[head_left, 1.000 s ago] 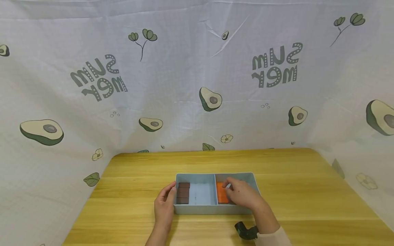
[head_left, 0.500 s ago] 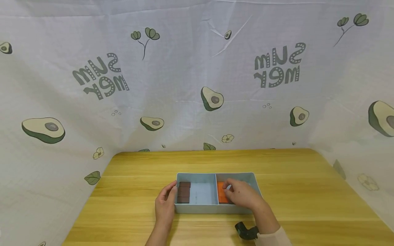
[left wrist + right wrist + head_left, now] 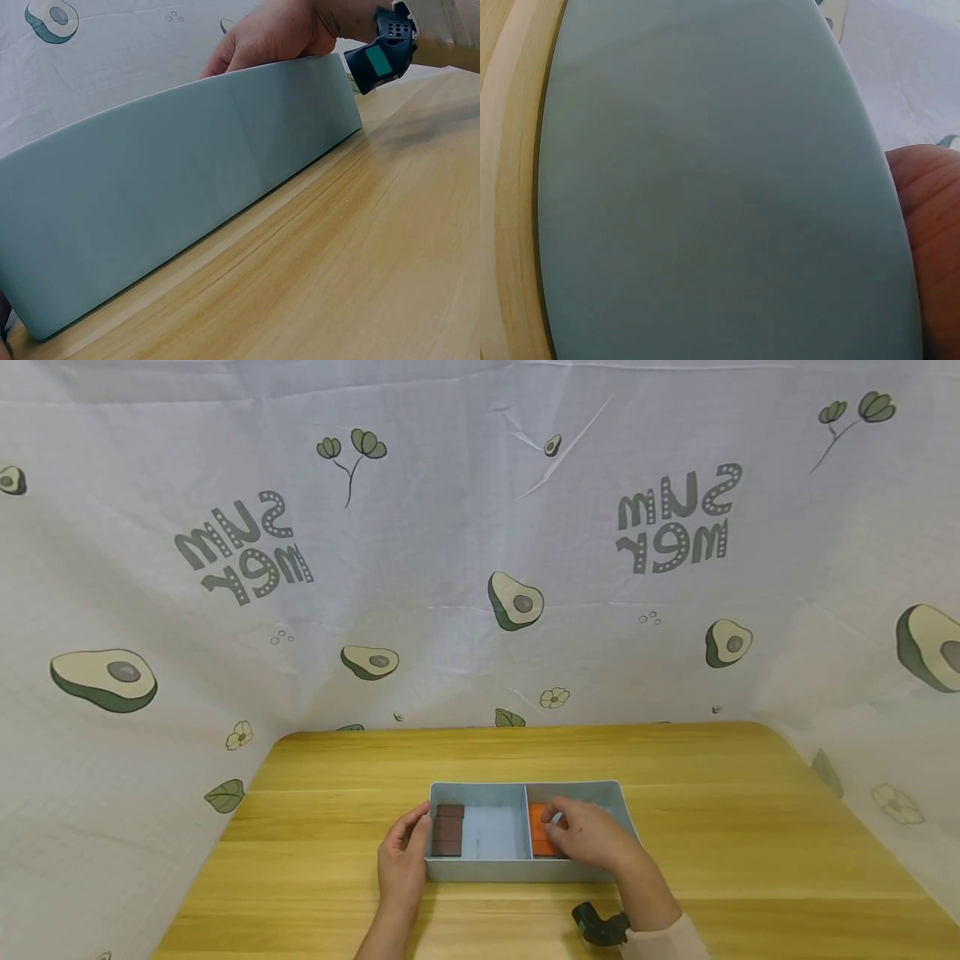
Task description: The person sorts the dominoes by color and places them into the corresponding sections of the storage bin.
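Observation:
A pale blue-grey box [image 3: 517, 871] with two compartments stands on the table. Flat dark brown pieces [image 3: 447, 831] lie in a column along the left wall of its left compartment. Against the divider, in the right compartment, are flat orange pieces [image 3: 539, 837]. My left hand [image 3: 401, 860] touches the box's left end, thumb nearer and fingers farther back. My right hand [image 3: 592, 837] reaches into the right compartment, its bent fingers and thumb at the orange pieces; whether they pinch one is hidden. The box wall [image 3: 720, 180] hides the fingertips in the right wrist view.
Under the box is a yellow wood-grain table [image 3: 337, 777]. A white cloth [image 3: 450, 527] printed with avocados hangs behind it and at both sides. On the right wrist sits a dark camera mount [image 3: 598, 927], close to the box's front.

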`<state>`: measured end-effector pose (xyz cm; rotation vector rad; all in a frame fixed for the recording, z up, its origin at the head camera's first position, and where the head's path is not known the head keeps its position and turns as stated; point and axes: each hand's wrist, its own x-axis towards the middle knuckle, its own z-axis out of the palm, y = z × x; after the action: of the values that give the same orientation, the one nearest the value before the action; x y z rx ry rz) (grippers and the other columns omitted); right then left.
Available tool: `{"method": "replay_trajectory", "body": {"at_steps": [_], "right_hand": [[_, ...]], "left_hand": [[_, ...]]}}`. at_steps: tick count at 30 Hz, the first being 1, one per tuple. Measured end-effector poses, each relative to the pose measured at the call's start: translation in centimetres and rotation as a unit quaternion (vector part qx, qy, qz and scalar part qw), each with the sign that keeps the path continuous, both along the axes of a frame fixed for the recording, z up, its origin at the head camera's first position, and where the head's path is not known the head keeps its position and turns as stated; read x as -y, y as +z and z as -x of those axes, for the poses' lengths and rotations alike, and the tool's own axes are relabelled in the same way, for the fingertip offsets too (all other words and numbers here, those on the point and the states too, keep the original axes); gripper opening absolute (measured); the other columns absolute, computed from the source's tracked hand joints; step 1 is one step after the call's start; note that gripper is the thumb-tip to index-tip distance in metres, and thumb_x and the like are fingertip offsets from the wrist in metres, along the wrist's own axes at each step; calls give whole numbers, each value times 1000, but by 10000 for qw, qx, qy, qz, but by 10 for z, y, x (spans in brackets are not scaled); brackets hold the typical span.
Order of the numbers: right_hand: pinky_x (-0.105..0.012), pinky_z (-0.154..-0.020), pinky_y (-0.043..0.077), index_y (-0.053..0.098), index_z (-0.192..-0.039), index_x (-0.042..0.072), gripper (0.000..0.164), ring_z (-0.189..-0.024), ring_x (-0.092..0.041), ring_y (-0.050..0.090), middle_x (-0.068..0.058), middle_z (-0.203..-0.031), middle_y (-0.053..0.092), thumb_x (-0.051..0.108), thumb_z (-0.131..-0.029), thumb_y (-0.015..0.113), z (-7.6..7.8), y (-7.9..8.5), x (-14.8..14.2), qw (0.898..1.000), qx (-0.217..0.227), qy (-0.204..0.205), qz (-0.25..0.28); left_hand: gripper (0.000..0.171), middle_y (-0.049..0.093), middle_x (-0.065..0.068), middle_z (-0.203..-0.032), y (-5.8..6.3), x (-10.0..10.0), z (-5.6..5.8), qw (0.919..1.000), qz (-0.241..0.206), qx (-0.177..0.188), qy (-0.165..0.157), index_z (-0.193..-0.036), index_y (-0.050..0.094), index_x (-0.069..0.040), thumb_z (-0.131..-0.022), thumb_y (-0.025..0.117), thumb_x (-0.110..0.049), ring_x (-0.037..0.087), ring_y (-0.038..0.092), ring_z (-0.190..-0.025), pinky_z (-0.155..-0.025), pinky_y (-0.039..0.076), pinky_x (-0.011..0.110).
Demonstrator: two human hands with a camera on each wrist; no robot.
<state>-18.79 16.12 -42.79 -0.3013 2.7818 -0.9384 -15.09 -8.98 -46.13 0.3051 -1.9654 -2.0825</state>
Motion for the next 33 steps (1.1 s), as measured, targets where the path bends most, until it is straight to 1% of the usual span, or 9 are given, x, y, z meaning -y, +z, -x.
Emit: {"method": "replay_trajectory", "body": {"at_steps": [3, 4, 10, 12, 15, 20, 25, 28, 33], "right_hand": [[-32, -53, 40, 60, -94, 15, 6, -60, -14, 49, 4, -71, 55, 14, -88, 61, 0, 0, 0, 10000, -16, 38, 27], [-32, -53, 40, 59, -94, 14, 6, -60, -14, 49, 3, -70, 55, 14, -88, 61, 0, -1, 0, 10000, -10, 56, 39], [-31, -53, 40, 59, -93, 15, 5, -60, -15, 48, 3, -71, 54, 16, -88, 61, 1, -3, 0, 9999, 43, 132, 45], [-32, -54, 40, 59, -93, 15, 5, -60, -15, 48, 3, -71, 54, 16, -88, 61, 1, -4, 1, 9999, 14, 140, 6], [-32, -54, 40, 59, -93, 15, 5, -61, -15, 47, 3, -72, 53, 16, -88, 61, 1, -5, 1, 9998, -36, 160, -63], [-33, -56, 40, 59, -94, 16, 6, -62, -15, 47, 3, -73, 53, 16, -88, 61, 1, -5, 2, 9996, -56, 220, -165], [-32, -55, 40, 59, -94, 15, 6, -62, -15, 47, 4, -73, 53, 16, -88, 61, 2, -4, 4, 9996, -61, 212, -194], [-32, -55, 40, 60, -94, 15, 6, -62, -15, 47, 3, -73, 53, 16, -88, 61, 2, -4, 4, 9997, -33, 178, -191], [-32, -55, 41, 61, -95, 15, 7, -64, -15, 48, 3, -74, 54, 17, -88, 61, 2, -3, 1, 9999, 24, 58, -119]], "left_hand": [[28, 61, 5, -116, -2, 0, 1, 10000, 6, 17, 19, -115, 64, -7, -92, 59, -22, 13, 52, -109, -88, 40, 20], [28, 61, 4, -116, -4, 1, 2, 10000, -21, 40, 20, -114, 65, -7, -92, 60, -22, 13, 52, -109, -88, 40, 21], [28, 61, -1, -117, -26, 5, 12, 9999, -122, 112, -48, -114, 66, -15, -90, 61, -30, 11, 50, -111, -90, 40, 21], [29, 60, -2, -118, -29, 5, 13, 9998, -110, 123, -55, -114, 66, -17, -90, 61, -32, 10, 50, -111, -90, 39, 21], [29, 60, -2, -118, -31, 6, 14, 9998, -97, 134, -61, -114, 66, -16, -90, 61, -31, 11, 50, -111, -90, 40, 21], [27, 61, 1, -117, -31, 6, 14, 9999, -138, 86, -23, -114, 66, -12, -91, 61, -25, 13, 51, -110, -89, 41, 21], [29, 61, -2, -116, -30, 6, 13, 9999, -84, 14, 65, -113, 67, -16, -90, 61, -33, 10, 51, -110, -90, 40, 20], [31, 61, -3, -117, -30, 5, 13, 10000, -22, -38, 67, -114, 66, -18, -90, 59, -37, 10, 51, -111, -90, 40, 21], [29, 62, -2, -116, -30, 5, 13, 10000, -63, -28, 24, -113, 66, -16, -91, 59, -32, 10, 52, -110, -89, 40, 21]]}}
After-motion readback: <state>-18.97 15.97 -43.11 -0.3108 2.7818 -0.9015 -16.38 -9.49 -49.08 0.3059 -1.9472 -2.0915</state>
